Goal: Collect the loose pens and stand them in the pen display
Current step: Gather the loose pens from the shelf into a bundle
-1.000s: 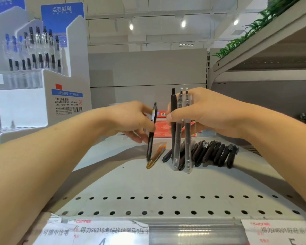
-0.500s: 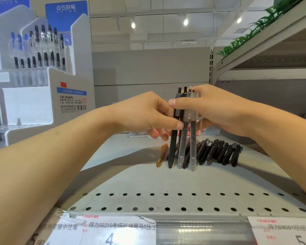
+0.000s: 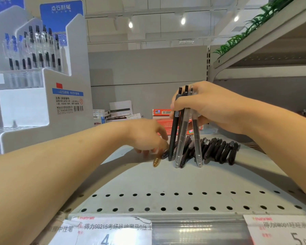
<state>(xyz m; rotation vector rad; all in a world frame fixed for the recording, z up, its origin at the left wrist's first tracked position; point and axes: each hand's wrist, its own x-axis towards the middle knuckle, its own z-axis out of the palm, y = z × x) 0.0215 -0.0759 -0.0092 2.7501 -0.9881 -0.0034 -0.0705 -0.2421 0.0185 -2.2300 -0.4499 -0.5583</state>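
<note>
The right hand [image 3: 208, 106] is gripping a bunch of upright black and clear pens [image 3: 184, 131], tips resting on the grey perforated shelf [image 3: 166, 184]. The left hand [image 3: 147, 137], fingers curled downward, is reaching the gold-tipped orange pen [image 3: 157, 160] lying just left of the bunch; it should pinch mid-barrel. The white pen display [image 3: 32, 96] is standing far left.

Bright ceiling spotlights [image 3: 183, 20] at twelve o'clock, glare on the shelf-edge strip [image 3: 198, 230], soft forearm shadows, edges bowed and blurred.

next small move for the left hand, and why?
Probably pinch the gold pen and lift it to the bundle of pens held upright in the right hand: the left hand is already down at it, and it lies loose on the shelf.
</note>
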